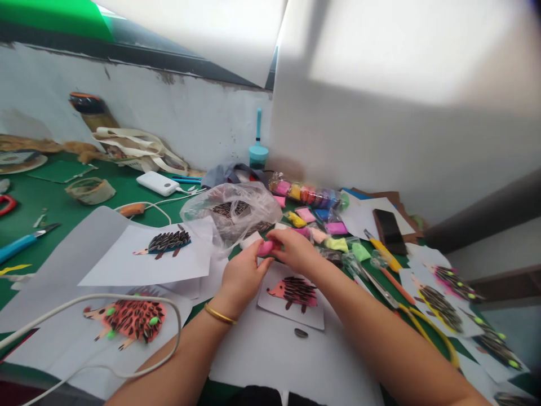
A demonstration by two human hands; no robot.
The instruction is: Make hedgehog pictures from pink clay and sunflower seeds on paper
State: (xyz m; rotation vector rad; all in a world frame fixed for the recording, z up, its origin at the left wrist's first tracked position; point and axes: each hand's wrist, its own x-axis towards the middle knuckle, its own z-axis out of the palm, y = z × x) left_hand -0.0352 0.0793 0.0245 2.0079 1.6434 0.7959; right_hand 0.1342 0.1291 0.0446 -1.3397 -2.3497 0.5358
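Note:
Between my two hands is a lump of pink modelling clay (265,248). My left hand (244,273) is closed on its near left side, and the fingers of my right hand (295,248) pinch it from the right. Some fingertips are hidden behind the clay. Just below my hands lies a white card with a pink hedgehog picture (299,294), its back covered in dark seeds. One loose sunflower seed (301,333) rests on the white paper (270,355) below that card. A plastic bag of seeds (231,211) sits beyond my hands.
Packets of coloured clay (337,228) lie beyond my right hand. Scissors with yellow handles (431,332) and a yellow cutter (385,254) are to the right. Finished-looking hedgehog cards (169,245) lie on both sides. A white cable (180,316) loops near my left forearm.

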